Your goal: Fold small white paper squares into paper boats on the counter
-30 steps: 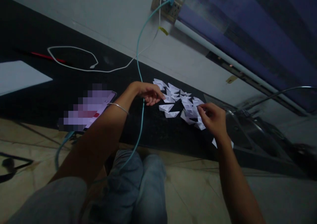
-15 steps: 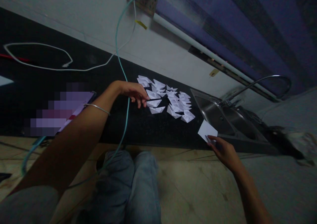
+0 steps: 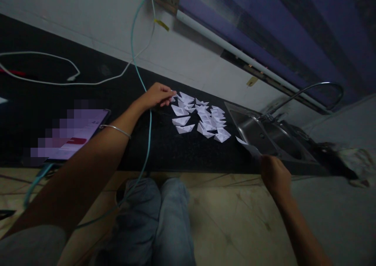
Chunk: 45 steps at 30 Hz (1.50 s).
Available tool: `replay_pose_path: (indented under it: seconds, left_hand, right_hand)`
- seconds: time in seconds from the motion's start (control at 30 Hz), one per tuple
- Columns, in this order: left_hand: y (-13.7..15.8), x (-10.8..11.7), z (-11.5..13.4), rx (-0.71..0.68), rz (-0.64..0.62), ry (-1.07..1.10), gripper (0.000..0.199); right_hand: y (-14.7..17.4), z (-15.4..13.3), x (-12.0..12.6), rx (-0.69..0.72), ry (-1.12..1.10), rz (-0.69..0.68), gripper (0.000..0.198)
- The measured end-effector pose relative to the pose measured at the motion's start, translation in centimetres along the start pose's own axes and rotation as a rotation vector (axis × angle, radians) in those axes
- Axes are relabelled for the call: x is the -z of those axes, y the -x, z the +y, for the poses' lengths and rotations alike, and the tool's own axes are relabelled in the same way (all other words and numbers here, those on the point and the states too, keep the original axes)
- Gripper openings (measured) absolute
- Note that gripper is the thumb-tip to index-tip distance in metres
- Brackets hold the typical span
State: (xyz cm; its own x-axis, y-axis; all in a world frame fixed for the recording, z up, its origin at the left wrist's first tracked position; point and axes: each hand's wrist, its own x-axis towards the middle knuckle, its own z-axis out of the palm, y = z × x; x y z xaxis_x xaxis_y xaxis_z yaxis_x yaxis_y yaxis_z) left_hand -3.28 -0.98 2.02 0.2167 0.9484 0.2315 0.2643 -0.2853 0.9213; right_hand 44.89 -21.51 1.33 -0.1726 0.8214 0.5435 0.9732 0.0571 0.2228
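Note:
My left hand [image 3: 160, 95] is at the back left corner of a group of folded white paper boats [image 3: 205, 119] on the black counter. Its thumb and fingers are pinched on a paper boat [image 3: 174, 98] there, mostly hidden behind the hand. On the right, my right hand [image 3: 275, 175] is closed on the edge of a white sheet of paper [image 3: 248, 146], seen tilted and nearly edge-on above the counter's front part. The fingers of that hand are mostly turned away from view.
A steel sink [image 3: 255, 131] with a curved faucet [image 3: 308, 85] lies right of the boats. A teal cable [image 3: 150, 133] crosses the counter beside my left forearm, and a white cable [image 3: 88, 83] loops behind. A flat purple-lit device [image 3: 79, 136], partly pixelated, lies left.
My left hand has moved back from beside the nearer boats to the rear left one and pinched it. My right hand has turned, tilting its paper from flat to edge-on.

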Motion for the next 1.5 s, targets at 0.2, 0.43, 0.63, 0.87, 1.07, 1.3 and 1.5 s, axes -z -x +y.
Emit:
replay_pose_path:
  seconds: [0.2, 0.43, 0.63, 0.87, 1.07, 1.3, 1.5]
  left_hand:
    - [-0.1, 0.0, -0.1, -0.028, 0.069, 0.018, 0.036]
    - [-0.3, 0.0, -0.7, -0.049, 0.056, 0.054, 0.035]
    - [-0.5, 0.0, -0.7, -0.096, 0.042, 0.071, 0.039]
    - [-0.5, -0.8, -0.2, -0.134, 0.116, 0.203, 0.035]
    - [-0.8, -1.4, 0.0, -0.178, 0.194, 0.355, 0.034]
    - [0.1, -1.3, 1.5, -0.166, 0.060, 0.540, 0.062]
    - [1.1, -1.1, 1.7, -0.028, -0.072, 0.596, 0.076]
  right_hand:
    - [-3.1, -0.8, 1.2, 0.056, -0.057, 0.010, 0.026]
    - [-0.7, -2.8, -0.2, 0.137, -0.129, -0.092, 0.021]
    - [-0.3, -2.4, 0.2, 0.127, -0.089, 0.112, 0.019]
    - [-4.9, -4.1, 5.8, 0.139, -0.120, 0.320, 0.028]
    - [-10.4, -11.0, 7.4, 0.074, -0.381, 0.577, 0.025]
    - [-19.0, -20.0, 4.9, 0.199, -0.852, 0.554, 0.018]
    - [-25.3, -24.9, 1.4, 0.339, -0.999, 0.353, 0.020]
